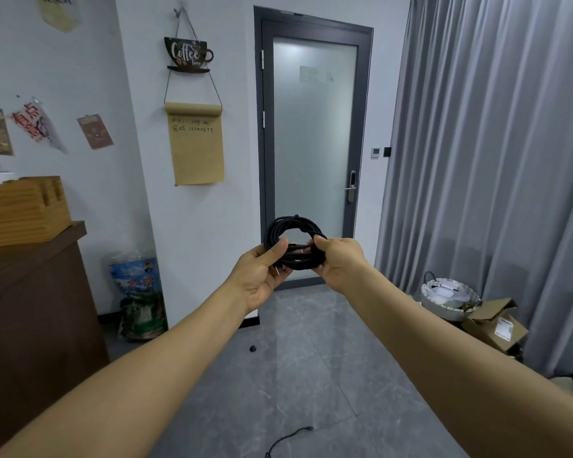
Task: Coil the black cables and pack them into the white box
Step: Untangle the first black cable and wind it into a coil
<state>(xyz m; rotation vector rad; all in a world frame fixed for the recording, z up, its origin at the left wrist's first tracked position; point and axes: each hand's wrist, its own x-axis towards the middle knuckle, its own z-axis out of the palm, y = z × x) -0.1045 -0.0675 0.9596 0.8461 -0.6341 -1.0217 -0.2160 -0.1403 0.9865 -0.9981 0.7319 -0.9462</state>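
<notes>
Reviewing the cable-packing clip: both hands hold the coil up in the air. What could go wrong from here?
1. The black cable coil is held only by the left hand and right hand, with no tie visible; loosening either grip may let the loops spring apart.
2. Another loose cable lies on the floor near the person, a possible snag or trip.
3. No white box is in view, so carrying comes first.

Black coiled cable [293,241], grey curtain [487,160], brown paper roll [196,150], marbled grey floor [311,375].

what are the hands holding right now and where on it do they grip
Both hold one coiled black cable: the left hand grips the coil's left side, the right hand grips its right side, in the air.
</notes>
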